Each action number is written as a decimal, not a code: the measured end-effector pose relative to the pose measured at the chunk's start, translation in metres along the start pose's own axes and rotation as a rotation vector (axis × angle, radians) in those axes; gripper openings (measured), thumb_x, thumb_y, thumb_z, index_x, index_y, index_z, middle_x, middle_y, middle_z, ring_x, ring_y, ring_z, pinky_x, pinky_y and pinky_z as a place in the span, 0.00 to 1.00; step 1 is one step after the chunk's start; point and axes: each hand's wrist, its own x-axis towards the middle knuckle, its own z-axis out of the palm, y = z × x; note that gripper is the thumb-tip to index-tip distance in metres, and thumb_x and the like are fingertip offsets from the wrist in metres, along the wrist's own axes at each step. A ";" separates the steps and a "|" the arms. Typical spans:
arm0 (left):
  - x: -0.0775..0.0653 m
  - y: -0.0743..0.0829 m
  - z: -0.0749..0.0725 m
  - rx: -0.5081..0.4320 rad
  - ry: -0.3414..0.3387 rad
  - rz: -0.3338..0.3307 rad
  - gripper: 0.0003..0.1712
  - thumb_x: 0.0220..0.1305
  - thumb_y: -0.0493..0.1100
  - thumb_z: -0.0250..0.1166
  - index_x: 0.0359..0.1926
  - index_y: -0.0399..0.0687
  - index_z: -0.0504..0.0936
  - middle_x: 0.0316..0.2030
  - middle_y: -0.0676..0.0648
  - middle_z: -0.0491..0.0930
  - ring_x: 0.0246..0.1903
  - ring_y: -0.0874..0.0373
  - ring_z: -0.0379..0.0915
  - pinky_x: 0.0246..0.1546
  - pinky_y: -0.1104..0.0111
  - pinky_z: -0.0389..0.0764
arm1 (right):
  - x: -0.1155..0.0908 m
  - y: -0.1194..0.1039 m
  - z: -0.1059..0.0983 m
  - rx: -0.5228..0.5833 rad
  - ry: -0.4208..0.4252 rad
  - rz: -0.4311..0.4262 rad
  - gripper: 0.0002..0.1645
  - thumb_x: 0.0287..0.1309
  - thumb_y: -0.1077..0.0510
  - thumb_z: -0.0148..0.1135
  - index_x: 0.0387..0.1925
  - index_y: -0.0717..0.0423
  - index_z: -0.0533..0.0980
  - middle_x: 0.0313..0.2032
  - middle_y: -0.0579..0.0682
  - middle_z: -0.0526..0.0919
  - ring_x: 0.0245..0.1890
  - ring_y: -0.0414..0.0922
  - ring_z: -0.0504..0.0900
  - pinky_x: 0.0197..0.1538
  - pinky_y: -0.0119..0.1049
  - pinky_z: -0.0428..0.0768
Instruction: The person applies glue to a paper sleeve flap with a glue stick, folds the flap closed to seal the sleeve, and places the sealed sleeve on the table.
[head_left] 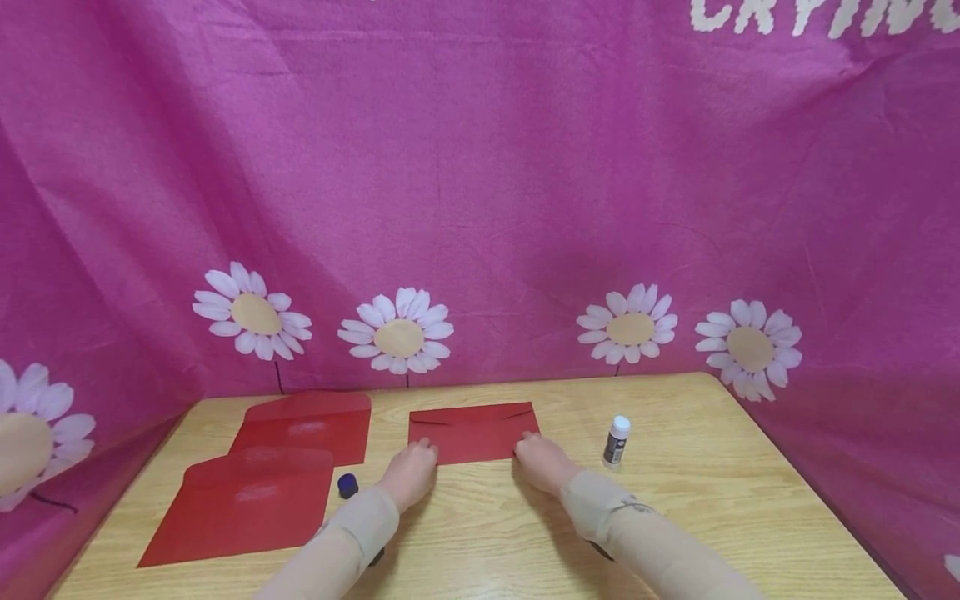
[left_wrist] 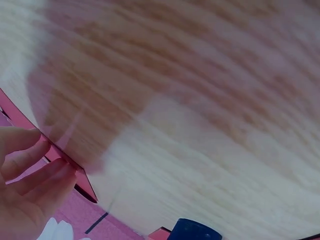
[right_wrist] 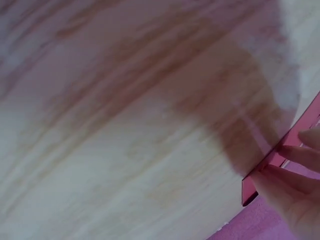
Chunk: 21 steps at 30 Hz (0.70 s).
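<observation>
A red envelope (head_left: 480, 437) lies on the table in front of me, with flap creases near its far edge. My left hand (head_left: 411, 471) pinches its near left corner; the left wrist view shows several fingers (left_wrist: 42, 172) at the edge. At the near right corner, my right hand (head_left: 545, 461) pinches the paper, thumb and fingers (right_wrist: 285, 185) meeting along the edge in the right wrist view. A dark blue cap (head_left: 347, 485) sits left of my left hand. Right of my right hand stands a glue stick (head_left: 615, 444) with a white top.
Two more red envelopes with raised flaps lie at the left: a nearer one (head_left: 247, 517) and a farther one (head_left: 315, 437), each with a pale smear. The wooden table (head_left: 712, 500) meets a pink curtain (head_left: 495, 208) with daisies at its back and sides.
</observation>
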 end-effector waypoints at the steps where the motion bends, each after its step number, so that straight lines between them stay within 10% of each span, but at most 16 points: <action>1: 0.001 0.000 -0.001 -0.010 -0.014 -0.016 0.05 0.50 0.30 0.61 0.31 0.33 0.77 0.28 0.41 0.72 0.28 0.49 0.73 0.30 0.62 0.78 | 0.001 0.000 0.000 0.023 -0.001 0.003 0.06 0.51 0.65 0.57 0.21 0.62 0.76 0.28 0.58 0.80 0.35 0.53 0.79 0.40 0.43 0.77; 21: 0.015 0.002 -0.007 0.021 -0.266 -0.185 0.23 0.58 0.43 0.57 0.51 0.32 0.72 0.55 0.37 0.68 0.56 0.45 0.62 0.53 0.55 0.66 | 0.011 0.000 0.000 0.175 -0.309 0.219 0.31 0.63 0.47 0.42 0.61 0.64 0.60 0.62 0.63 0.57 0.64 0.55 0.52 0.63 0.50 0.52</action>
